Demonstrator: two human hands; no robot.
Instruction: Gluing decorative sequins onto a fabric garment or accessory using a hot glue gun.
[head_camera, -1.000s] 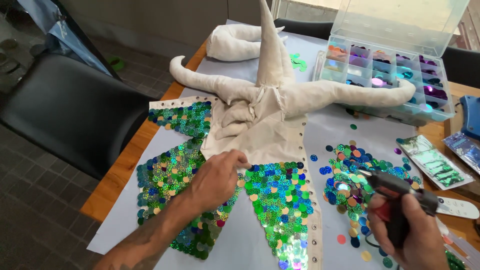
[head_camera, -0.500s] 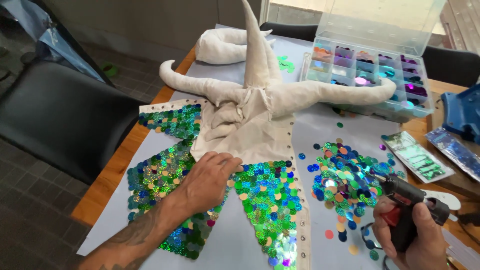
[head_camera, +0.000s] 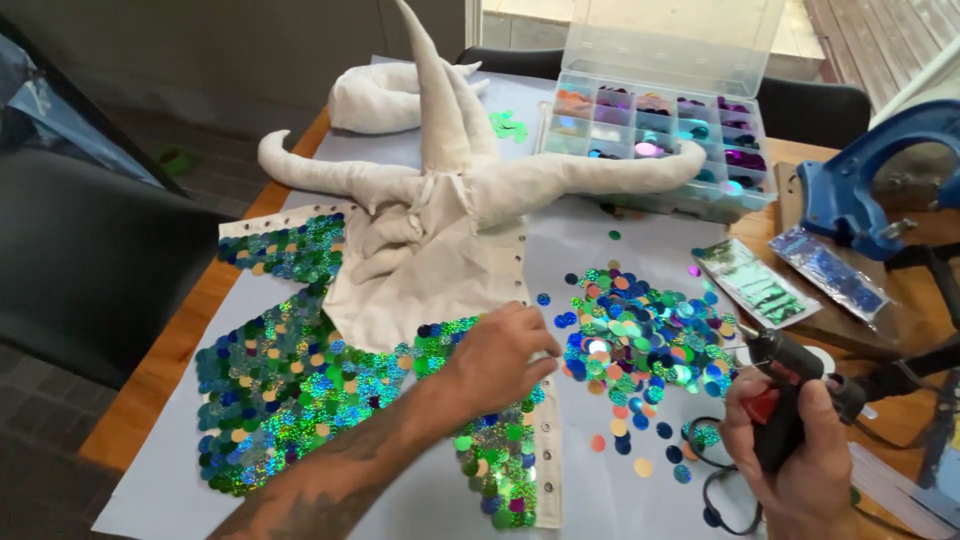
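The person's left hand (head_camera: 500, 352) rests palm down, fingers loosely curled, on the sequined fabric piece (head_camera: 330, 385) that lies flat near the middle of the table; whether a sequin is pinched under the fingertips cannot be told. The right hand (head_camera: 795, 450) is closed around a black hot glue gun (head_camera: 790, 385) at the near right, nozzle aimed left toward the loose pile of sequins (head_camera: 640, 335).

The fabric is cream cloth, partly covered in green and blue holographic discs, and joined at its far end to stuffed cloth horns (head_camera: 440, 150). It looks light and limp, so it would likely sag and fold if lifted by one edge; pressing it flat, as the left hand does, seems the surest hold. The sequins appear thin, slick and easily scattered, best picked singly by fingertip. The gun's tip is probably hot, so its grip is the safe place. A clear compartment box of sequins (head_camera: 660, 140) stands open at the far right.
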